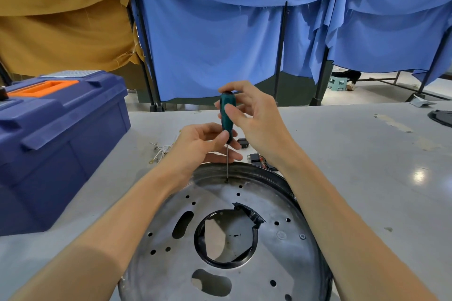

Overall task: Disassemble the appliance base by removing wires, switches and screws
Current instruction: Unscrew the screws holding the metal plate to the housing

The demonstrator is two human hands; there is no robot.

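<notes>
Both hands grip screwdriver (227, 115); tip seemingly in base (269, 205) screw.

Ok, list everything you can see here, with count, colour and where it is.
appliance base: one, silver, on the table nearest the camera.
screwdriver: one, green handle, upright, tip on the base's far side.
loose wires: one bundle, white, left of the base's far edge.
small parts: several, black, on the table behind the base.
toolbox: one, blue with orange handle, table's left.
table: one, grey.
blue cloth: several sheets, hung behind the table.
mustard cloth: one, upper left.
left hand: one, pinches the screwdriver's lower handle.
right hand: one, holds the handle's top.
</notes>
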